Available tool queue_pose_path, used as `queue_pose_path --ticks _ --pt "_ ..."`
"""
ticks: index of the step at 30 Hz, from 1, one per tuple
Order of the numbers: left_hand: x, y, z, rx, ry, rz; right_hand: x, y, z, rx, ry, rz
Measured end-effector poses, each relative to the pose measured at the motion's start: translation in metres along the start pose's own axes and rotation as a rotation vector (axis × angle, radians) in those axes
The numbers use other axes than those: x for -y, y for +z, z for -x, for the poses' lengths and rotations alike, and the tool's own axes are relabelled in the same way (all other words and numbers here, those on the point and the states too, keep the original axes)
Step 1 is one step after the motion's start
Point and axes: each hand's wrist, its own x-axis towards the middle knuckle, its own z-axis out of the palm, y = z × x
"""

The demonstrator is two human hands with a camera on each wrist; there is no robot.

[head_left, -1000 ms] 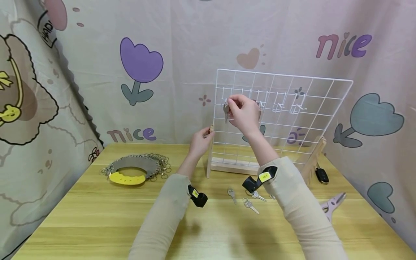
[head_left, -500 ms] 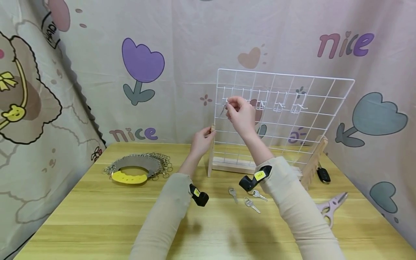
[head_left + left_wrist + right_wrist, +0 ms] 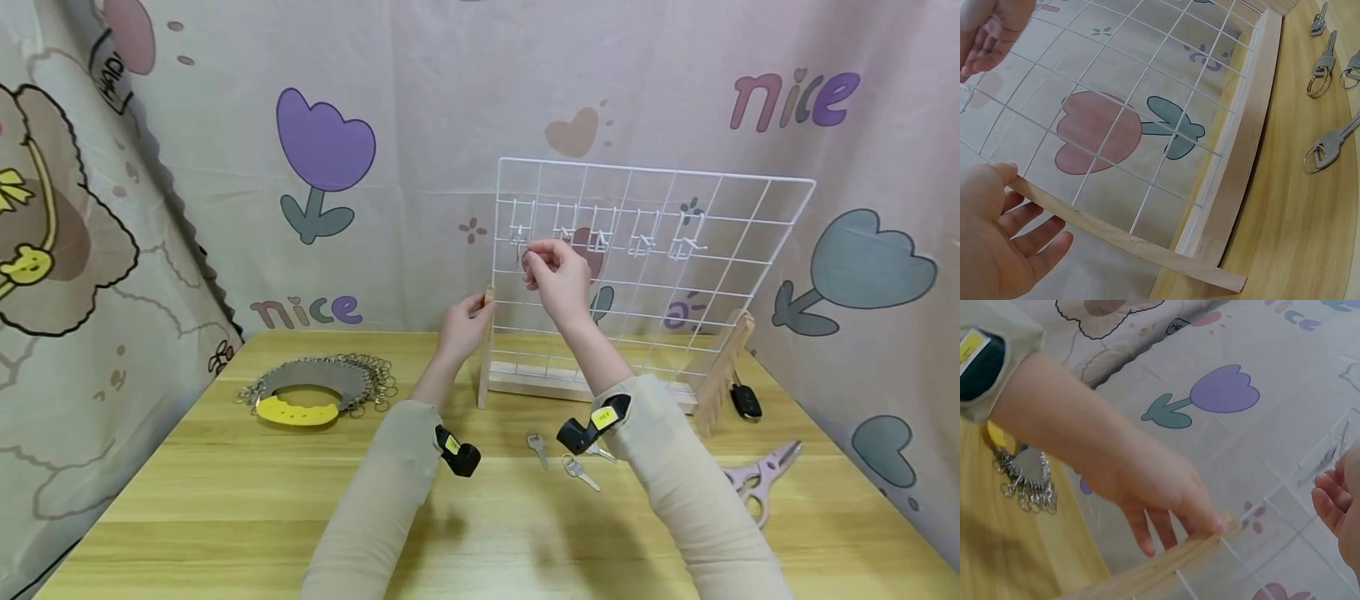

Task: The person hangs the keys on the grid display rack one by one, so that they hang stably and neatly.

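- We read "nice" [image 3: 805, 101] on the patterned cloth [image 3: 442, 92], upper right of the head view;
- we read "nice" [image 3: 321, 311] again on that cloth, left of centre;
- upper left, dark lettering [image 3: 111, 73] we cannot make out;
- lower middle, yellow labels [image 3: 603, 417] on wrist cameras [image 3: 575, 436], illegible to us.

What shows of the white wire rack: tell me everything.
The white wire rack is a thin grid that looks like coated metal, standing roughly upright on the table, set in pale wooden parts: a base bar and two side supports. Five white hooks line its upper part. The left hand grips the left support. A key seems to hang from the leftmost hook, beside the right hand; whether those fingers touch it is unclear.
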Motion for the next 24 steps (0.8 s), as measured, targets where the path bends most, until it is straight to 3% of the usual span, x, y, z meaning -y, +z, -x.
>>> queue_pose_path --ticks 13,24 --pt "-0.001 -0.001 0.002 0.005 0.003 0.011 -0.033 -0.029 0.025 0.062 0.078 -0.026" --pt "-0.001 0.000 0.000 0.004 -0.001 -0.014 -0.079 -0.057 0.069 0.228 0.214 0.106"
